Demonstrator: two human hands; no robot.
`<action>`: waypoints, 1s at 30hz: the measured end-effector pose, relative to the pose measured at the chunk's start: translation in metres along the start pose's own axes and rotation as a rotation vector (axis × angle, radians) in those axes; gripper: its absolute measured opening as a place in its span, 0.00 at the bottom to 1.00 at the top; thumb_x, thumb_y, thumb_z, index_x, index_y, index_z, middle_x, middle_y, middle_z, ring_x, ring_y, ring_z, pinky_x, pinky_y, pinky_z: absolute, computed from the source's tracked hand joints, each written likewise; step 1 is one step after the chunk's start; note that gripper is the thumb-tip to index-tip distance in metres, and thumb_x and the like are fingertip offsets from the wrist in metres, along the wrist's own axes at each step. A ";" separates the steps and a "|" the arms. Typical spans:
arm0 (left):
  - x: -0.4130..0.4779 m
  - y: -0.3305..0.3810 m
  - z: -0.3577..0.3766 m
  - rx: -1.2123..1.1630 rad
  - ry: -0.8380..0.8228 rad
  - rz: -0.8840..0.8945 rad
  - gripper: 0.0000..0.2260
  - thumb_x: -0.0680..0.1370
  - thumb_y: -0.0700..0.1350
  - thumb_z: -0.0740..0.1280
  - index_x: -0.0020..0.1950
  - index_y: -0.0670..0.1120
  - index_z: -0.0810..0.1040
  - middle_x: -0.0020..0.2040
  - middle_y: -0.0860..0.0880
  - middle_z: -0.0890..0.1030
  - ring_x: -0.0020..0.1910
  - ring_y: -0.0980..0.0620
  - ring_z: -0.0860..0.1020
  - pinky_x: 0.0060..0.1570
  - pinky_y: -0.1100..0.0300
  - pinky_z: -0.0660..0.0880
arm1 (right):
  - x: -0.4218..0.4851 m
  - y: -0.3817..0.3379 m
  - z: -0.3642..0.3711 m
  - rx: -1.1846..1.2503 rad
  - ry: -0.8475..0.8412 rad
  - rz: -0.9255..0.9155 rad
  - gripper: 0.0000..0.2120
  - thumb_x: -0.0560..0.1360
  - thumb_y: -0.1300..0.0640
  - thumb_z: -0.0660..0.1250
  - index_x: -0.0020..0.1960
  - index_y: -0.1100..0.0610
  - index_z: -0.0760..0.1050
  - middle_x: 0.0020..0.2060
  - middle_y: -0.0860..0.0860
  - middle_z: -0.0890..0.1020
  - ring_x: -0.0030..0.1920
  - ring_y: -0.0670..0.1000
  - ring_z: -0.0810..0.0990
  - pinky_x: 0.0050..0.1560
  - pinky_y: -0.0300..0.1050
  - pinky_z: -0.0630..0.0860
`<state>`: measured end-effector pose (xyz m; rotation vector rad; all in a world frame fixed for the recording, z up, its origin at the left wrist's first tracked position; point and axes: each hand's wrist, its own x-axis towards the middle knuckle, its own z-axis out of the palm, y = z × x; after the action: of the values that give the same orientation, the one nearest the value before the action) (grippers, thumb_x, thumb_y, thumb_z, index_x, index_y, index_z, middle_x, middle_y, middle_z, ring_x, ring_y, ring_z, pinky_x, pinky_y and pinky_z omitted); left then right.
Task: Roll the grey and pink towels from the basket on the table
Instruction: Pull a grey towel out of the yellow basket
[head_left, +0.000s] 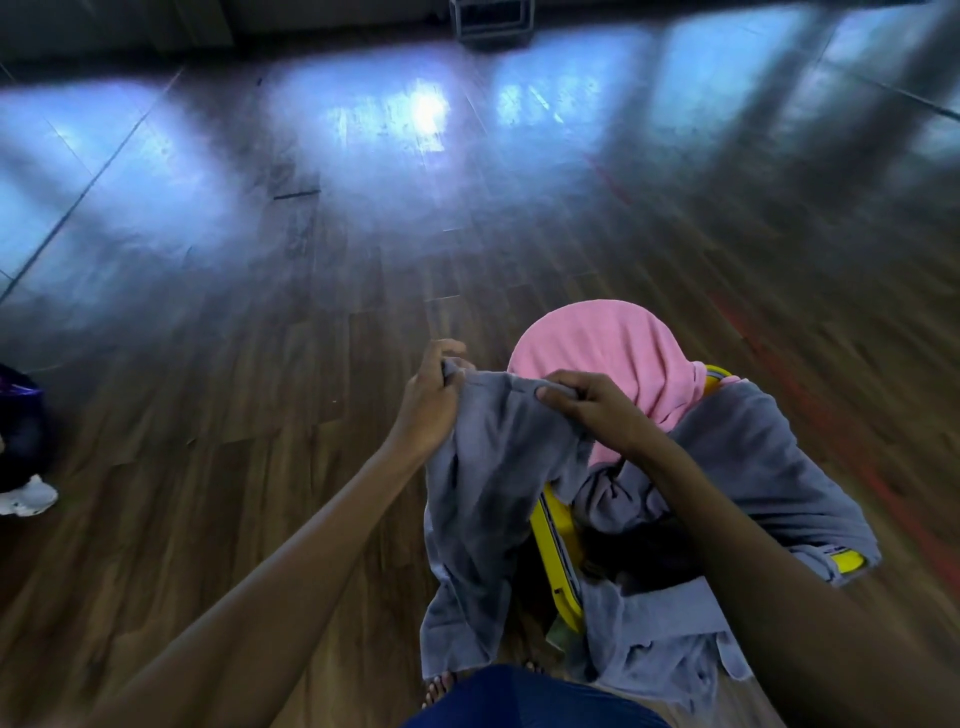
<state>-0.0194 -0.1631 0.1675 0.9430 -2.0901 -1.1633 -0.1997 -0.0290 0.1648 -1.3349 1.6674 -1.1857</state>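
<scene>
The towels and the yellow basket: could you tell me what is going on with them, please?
A person stands over the yellow basket on a wooden floor, holding up a grey towel by its top edge; the left hand and right hand each pinch it. A pink towel drapes over the basket's far side, and more grey cloth hangs over its rim. Nothing looks rolled.

Dim overall, underexposed. Main light is cool blue-white glare bouncing off the glossy wood floor on the far side, split into patches with dark bands between. Hottest spot is far centre, blown out. Near floor drops to dark warm brown. Motion blur everywhere, worst at right and far edges, plank lines smeared. Wide-angle bend at the borders. Pink towel reads brightest nearby; grey towel shows soft fold shadows.
</scene>
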 end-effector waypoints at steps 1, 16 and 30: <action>-0.001 0.001 0.002 0.014 -0.023 0.019 0.11 0.82 0.35 0.58 0.63 0.43 0.72 0.48 0.53 0.78 0.44 0.63 0.77 0.43 0.75 0.72 | 0.003 -0.002 0.000 -0.007 -0.005 -0.008 0.11 0.80 0.56 0.64 0.39 0.51 0.78 0.33 0.47 0.75 0.38 0.45 0.72 0.42 0.48 0.71; 0.001 -0.012 -0.011 0.053 -0.286 0.101 0.11 0.70 0.60 0.72 0.42 0.54 0.79 0.40 0.51 0.80 0.43 0.51 0.79 0.45 0.54 0.79 | 0.005 -0.017 -0.005 -0.074 -0.062 0.016 0.07 0.79 0.61 0.65 0.49 0.63 0.81 0.29 0.40 0.79 0.33 0.37 0.74 0.36 0.29 0.69; 0.000 -0.014 -0.032 -0.361 -0.079 -0.034 0.11 0.77 0.35 0.68 0.54 0.50 0.78 0.53 0.51 0.80 0.48 0.54 0.79 0.44 0.62 0.77 | -0.010 0.004 -0.032 -0.070 -0.170 0.190 0.21 0.76 0.48 0.69 0.34 0.63 0.70 0.30 0.52 0.68 0.32 0.49 0.66 0.34 0.41 0.65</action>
<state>0.0084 -0.1840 0.1698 0.7735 -1.8399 -1.5530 -0.2278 -0.0117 0.1724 -1.2506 1.6834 -0.8871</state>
